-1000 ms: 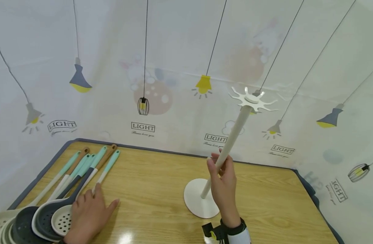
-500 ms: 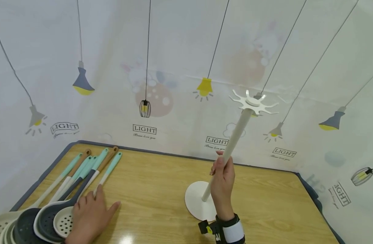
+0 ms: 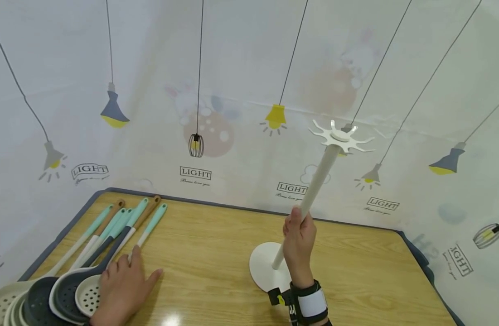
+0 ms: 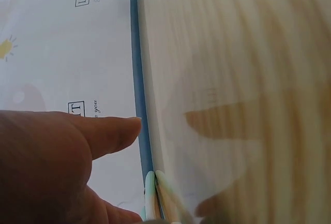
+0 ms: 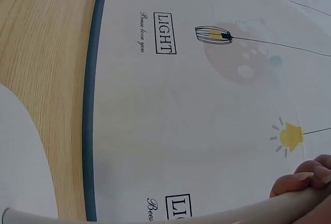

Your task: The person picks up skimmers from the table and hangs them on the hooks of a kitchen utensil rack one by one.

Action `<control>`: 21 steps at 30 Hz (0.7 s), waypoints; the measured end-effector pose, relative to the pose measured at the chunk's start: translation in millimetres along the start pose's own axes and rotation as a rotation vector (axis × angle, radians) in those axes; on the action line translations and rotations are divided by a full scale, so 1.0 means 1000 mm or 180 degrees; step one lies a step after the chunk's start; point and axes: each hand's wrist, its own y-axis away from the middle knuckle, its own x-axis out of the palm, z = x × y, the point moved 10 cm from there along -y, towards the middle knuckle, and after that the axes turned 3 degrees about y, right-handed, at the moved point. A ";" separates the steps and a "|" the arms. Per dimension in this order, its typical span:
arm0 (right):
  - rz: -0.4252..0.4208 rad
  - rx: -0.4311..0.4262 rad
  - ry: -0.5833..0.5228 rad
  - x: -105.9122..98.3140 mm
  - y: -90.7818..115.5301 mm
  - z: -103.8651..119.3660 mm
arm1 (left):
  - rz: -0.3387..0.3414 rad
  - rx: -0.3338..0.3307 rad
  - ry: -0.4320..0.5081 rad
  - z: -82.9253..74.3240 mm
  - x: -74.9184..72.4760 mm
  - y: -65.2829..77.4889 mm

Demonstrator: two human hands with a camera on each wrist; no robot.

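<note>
A white stand point(image 3: 323, 170) with a round base point(image 3: 263, 262) and a ring of curved hooks on top rises from the table. My right hand point(image 3: 300, 240) grips its pole at about mid-height, thumb and fingers wrapped around it. The pole point(image 5: 227, 214) also crosses the bottom of the right wrist view, fingers curled over it. At the left, my left hand point(image 3: 124, 285) rests by a small white perforated skimmer point(image 3: 87, 296), fingers spread, index fingertip on its handle, which has a mint end point(image 3: 154, 218). The left wrist view shows the thumb point(image 4: 116, 135) extended.
Several kitchen utensils lie side by side at the table's left, such as a dark perforated skimmer point(image 3: 70, 294), handles pointing to the back edge. Some handles end in brown wood point(image 3: 149, 210). A printed curtain point(image 3: 241, 59) hangs behind the wooden table point(image 3: 208, 262).
My right hand's fingers, looser around the pole a second ago, have closed round it. The left hand has kept its place, and the head view has shifted slightly.
</note>
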 end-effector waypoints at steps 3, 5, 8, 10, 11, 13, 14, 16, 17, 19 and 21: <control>-0.0094 -0.0007 0.0078 -0.002 -0.001 0.001 | -0.0011 0.0029 -0.0028 -0.001 0.000 -0.001; -0.0155 -0.0018 0.0108 -0.004 -0.001 0.002 | -0.0033 0.0067 -0.0054 -0.002 0.000 -0.001; -0.0197 -0.0025 0.0092 -0.005 -0.001 0.001 | -0.0046 0.0081 -0.0077 -0.003 0.000 -0.002; -0.0207 -0.0033 0.0085 -0.005 -0.001 0.000 | -0.0021 0.0059 -0.0085 -0.002 0.001 -0.003; -0.0215 -0.0040 0.0087 -0.005 -0.002 0.000 | -0.0003 0.0037 -0.0084 -0.001 0.001 -0.003; -0.0225 -0.0050 0.0081 -0.004 -0.002 0.000 | 0.0030 0.0001 -0.0086 0.000 0.002 -0.003; -0.0225 -0.0064 0.0076 -0.003 -0.001 0.005 | 0.0037 -0.0009 -0.0084 0.001 0.002 -0.003; -0.0223 -0.0089 0.0039 -0.002 -0.002 0.006 | 0.0042 -0.0031 -0.0075 0.001 0.001 -0.002; -0.0218 -0.0096 0.0018 -0.002 -0.002 0.006 | 0.0040 -0.0040 -0.0068 0.001 0.001 -0.002; -0.0203 -0.0087 -0.0031 -0.002 -0.003 0.006 | 0.0037 -0.0049 -0.0059 0.001 0.001 -0.002; -0.0195 -0.0068 -0.0061 -0.002 -0.003 0.001 | 0.0052 -0.0058 -0.0055 0.002 0.001 -0.002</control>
